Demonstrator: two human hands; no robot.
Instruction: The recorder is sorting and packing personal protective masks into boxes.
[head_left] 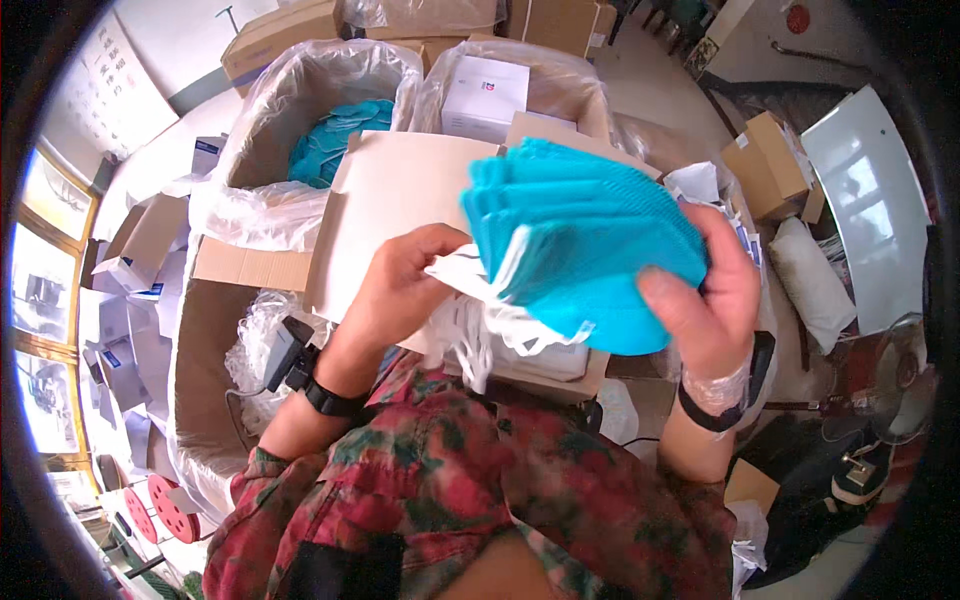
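A thick stack of folded blue face masks point(590, 250) is held up in front of me, fanned out at its far end. My right hand point(715, 300) grips the stack from the right, thumb on the near face and fingers behind. White ear loops point(520, 330) dangle from its lower left side. At that side my left hand point(405, 285) has its fingers closed on a white part of a mask point(468, 272); whether this is the inner face or a strap bundle I cannot tell. Below the stack, a white surface partly shows behind the loops.
Ahead stands a plastic-lined carton point(250, 150) with loose blue masks point(335, 140) inside. Beside it, another lined carton holds a white box point(485, 95). A cardboard flap point(390, 190) lies just beyond my left hand. White boxes point(125, 370) pile up at left; a brown carton point(765, 165) stands at right.
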